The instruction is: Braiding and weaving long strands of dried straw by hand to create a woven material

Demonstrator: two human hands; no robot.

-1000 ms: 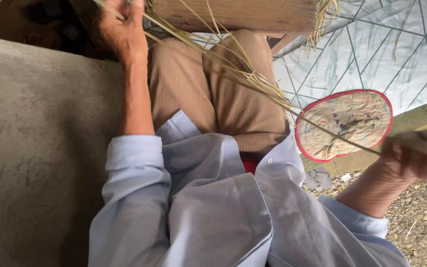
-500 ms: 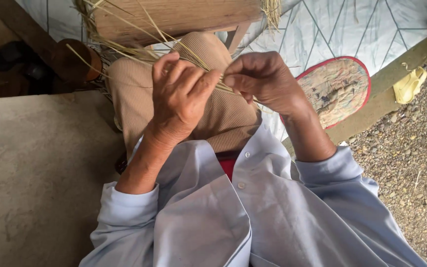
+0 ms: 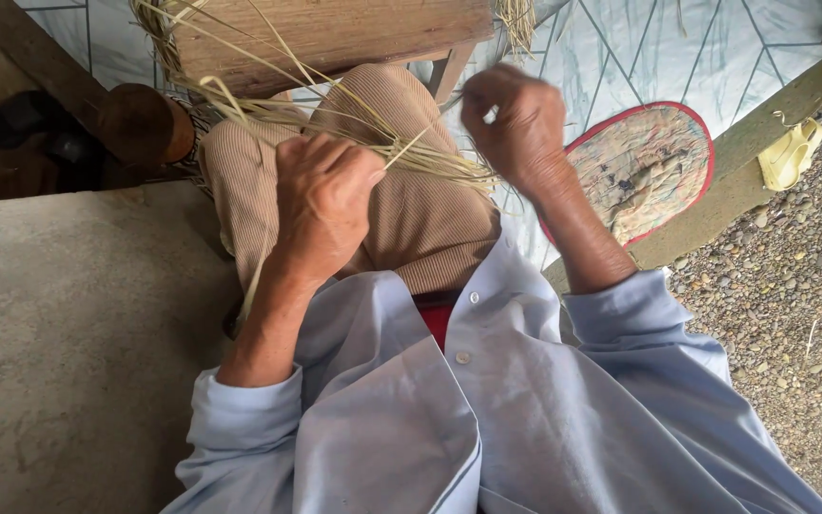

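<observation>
Apart now, left hand and right hand pinch stiff yellow straw.

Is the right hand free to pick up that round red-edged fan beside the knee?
Probably yes. The right hand is raised just left of the fan, which lies uncovered with nothing between them. But its fingers look pinched on the straw strands, so it would likely have to let go first.

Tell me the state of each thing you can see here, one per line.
left hand: closed on the straw
right hand: fingers pinched shut, raised; what they pinch cannot be told
straw: loose dry strands draped across the lap, some bent
wooden board: lying beyond the knees, straw at its edges
fan: lying flat on the patterned sheet
shirt: unbuttoned at the bottom, sleeves rolled up
</observation>
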